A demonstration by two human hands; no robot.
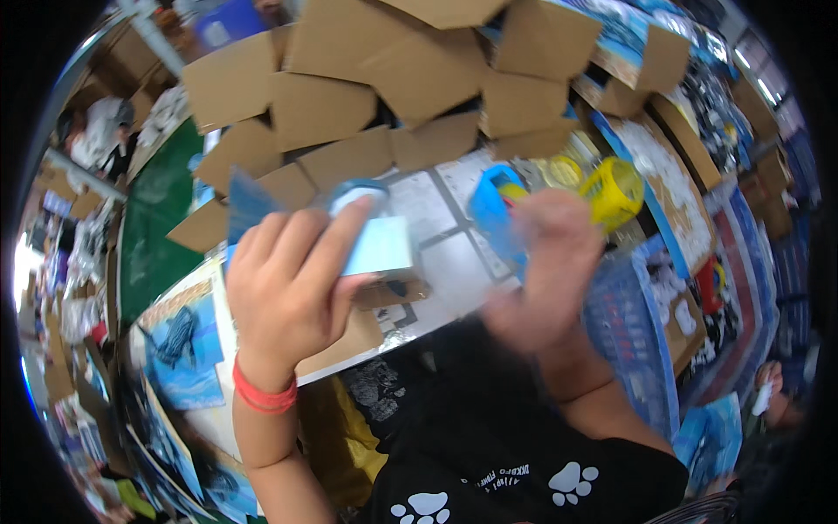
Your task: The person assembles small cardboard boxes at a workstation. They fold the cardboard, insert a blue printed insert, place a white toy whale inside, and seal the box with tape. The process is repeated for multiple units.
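My left hand [292, 284], with a red band around its wrist, grips a small pale-blue box [382, 246] over the worktable [454, 297]. The index finger reaches across to a rounded, dark-rimmed piece [360, 194] just behind the box; blur hides what kind of thing it is. My right hand [554, 271] is smeared by motion, so its fingers cannot be read. It is nearest to a blue cup-like container [493, 214] on the table. A yellow openwork container [614, 194] and a clear round tub with a yellow rim [563, 170] stand beyond it.
Open cardboard cartons [327, 105] line the table's far side. A blue plastic crate [624, 336] is at the right, below a box of white pieces [659, 179]. Blue printed sheets with a dark cord bundle [175, 336] lie left. Another person's hand [772, 393] shows far right.
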